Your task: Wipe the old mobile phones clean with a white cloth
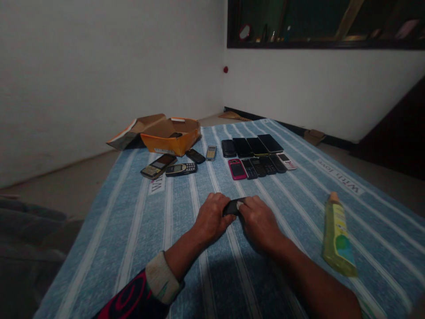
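Observation:
Between my hands is a small dark mobile phone (234, 207), held just above the striped cloth. My left hand (212, 216) is closed around its left end, thumb underneath. With its fingers bent over the other end, my right hand (259, 220) grips the phone too; part of the phone is hidden by the fingers. Beyond my hands, several phones lie in two rows, among them a pink phone (237, 169), a white phone (287, 161) and a large black smartphone (270, 143). Loose to the left are a keypad phone (181, 169), a wider phone (158, 165) and a light blue phone (211, 153).
An orange cardboard box (169, 142) stands with its lid open at the far left, a dark item (175, 135) inside. A bottle of yellow-green liquid (339, 239) lies on the right. The blue striped tablecloth (139, 252) covers the surface; white walls (109, 57) rise behind.

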`<state>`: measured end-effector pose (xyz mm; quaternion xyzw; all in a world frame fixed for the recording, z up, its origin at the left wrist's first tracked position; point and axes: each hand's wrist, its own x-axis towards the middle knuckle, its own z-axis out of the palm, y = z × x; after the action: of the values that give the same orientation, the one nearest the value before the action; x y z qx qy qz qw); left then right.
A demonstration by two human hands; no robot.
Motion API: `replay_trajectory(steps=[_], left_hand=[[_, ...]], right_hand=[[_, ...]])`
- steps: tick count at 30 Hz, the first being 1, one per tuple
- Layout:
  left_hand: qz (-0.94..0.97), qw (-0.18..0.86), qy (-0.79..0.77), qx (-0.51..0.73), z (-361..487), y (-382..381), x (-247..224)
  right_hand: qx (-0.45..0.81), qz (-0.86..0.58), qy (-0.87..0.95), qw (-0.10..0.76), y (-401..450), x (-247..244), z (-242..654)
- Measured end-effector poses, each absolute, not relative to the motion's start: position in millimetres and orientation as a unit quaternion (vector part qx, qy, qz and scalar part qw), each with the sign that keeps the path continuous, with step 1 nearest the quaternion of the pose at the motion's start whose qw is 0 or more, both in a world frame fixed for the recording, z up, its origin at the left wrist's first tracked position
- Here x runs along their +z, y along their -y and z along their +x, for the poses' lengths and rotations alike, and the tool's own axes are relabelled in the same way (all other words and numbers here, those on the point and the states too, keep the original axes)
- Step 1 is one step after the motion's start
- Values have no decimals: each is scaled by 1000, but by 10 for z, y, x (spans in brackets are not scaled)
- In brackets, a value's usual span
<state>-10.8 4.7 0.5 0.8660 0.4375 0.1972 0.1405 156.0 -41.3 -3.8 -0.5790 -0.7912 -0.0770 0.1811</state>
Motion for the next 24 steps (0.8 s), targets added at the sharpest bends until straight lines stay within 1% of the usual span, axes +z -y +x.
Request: replay_trajectory(steps=[7, 18, 24], left_hand=[[865, 139, -438, 199, -99, -55, 5], [850, 148, -463, 202, -321, -32, 9], [845, 149, -476, 191, -330, -54, 26]], right_hand=[[-75, -640, 749, 153, 307, 13, 1625], [-75, -630, 757, 157, 307, -15, 1629], [-94, -579, 789, 183, 345, -29, 1372]])
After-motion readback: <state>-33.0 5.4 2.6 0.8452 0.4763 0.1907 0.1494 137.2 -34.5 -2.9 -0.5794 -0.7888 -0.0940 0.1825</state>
